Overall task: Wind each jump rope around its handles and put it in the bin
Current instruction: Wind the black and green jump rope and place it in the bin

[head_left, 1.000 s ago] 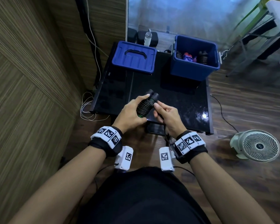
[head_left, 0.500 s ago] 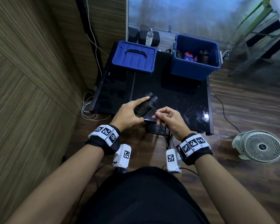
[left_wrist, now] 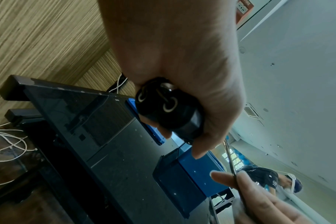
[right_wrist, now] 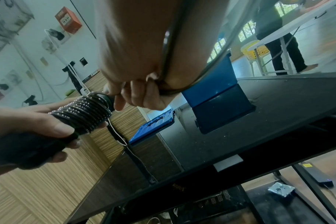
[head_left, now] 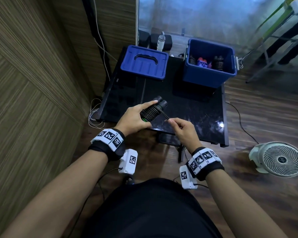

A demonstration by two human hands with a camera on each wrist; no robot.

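My left hand [head_left: 136, 117] grips a pair of black jump rope handles [head_left: 151, 111] held side by side, with dark rope coiled tightly round them. The handles' butt ends [left_wrist: 163, 104] show in the left wrist view. My right hand [head_left: 182, 129] pinches the short loose stretch of rope [head_left: 164, 115] just right of the coil [right_wrist: 82, 115], over the near edge of the black table [head_left: 196, 107]. The open blue bin [head_left: 210, 76] stands at the table's back right and holds three wound ropes [head_left: 218, 63].
The bin's blue lid [head_left: 144, 62] lies flat at the back left of the table. A white fan [head_left: 280, 158] stands on the wooden floor to the right. White cables [head_left: 93, 114] lie by the wall on the left.
Both hands have come slightly nearer the table's front edge. My right hand has moved off the handles to the right, drawing the rope's loose stretch out taut.
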